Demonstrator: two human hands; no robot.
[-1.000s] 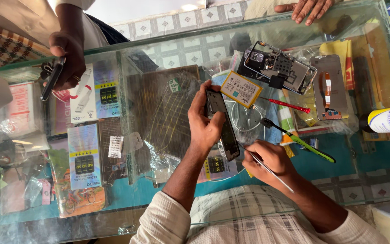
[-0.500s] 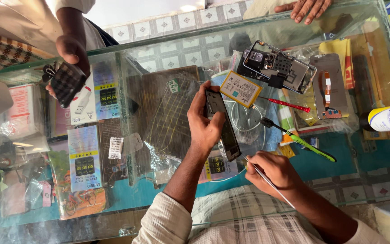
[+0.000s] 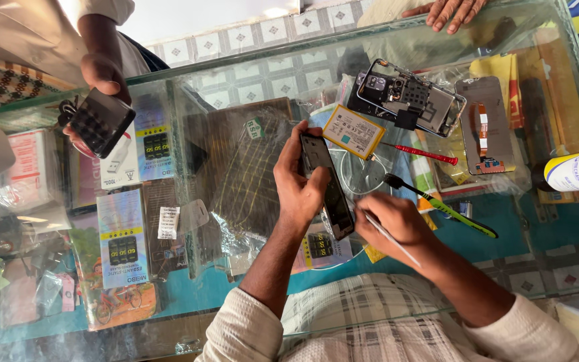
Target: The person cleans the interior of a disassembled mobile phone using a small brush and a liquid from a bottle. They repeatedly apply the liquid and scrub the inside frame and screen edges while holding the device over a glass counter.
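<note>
**Phone repair at a glass counter**

A glass display counter [image 3: 249,80] fills the frame, with packaged accessories visible beneath its top. At centre, the person's left hand [image 3: 299,191] grips a dark, opened smartphone [image 3: 328,188] by its long edges, tilted up on its side above the glass. Just to the right, the right hand [image 3: 397,224] is closed around a thin white tool [image 3: 390,236], its tip close to the phone's lower end.

Beside the phone, upward and to the right, lies a flat yellow-edged battery [image 3: 353,131]. A red-handled screwdriver [image 3: 423,153] and a green-and-black brush-like tool [image 3: 443,208] lie right of it. Further up rests a stripped phone frame [image 3: 410,97] with exposed boards, and right of that a display panel [image 3: 484,124] with an orange flex cable. A bottle [image 3: 574,171] lies at the right edge.

In the upper left, another person's hand [image 3: 98,77] holds a small dark keypad phone [image 3: 100,122]. A third hand [image 3: 450,10] rests on the counter's far edge, top right.
</note>
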